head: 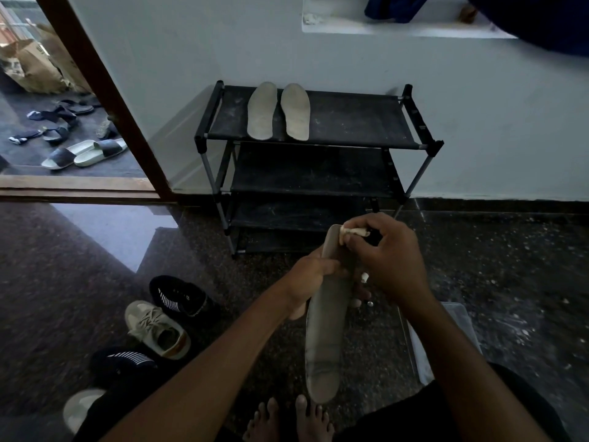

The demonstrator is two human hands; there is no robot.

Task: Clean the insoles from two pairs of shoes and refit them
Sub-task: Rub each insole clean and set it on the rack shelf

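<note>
My left hand grips a long grey insole near its upper part and holds it upright in front of me. My right hand is closed on a small pale brush whose head touches the insole's top end. Two more grey insoles lie side by side on the top shelf of a black shoe rack. A beige sneaker and two black shoes with white stripes stand on the floor at my left.
A clear plastic tub sits on the dark speckled floor under my right arm. A pale shoe's toe shows at the bottom left. An open doorway on the left shows slippers and a cardboard box. My bare feet are below.
</note>
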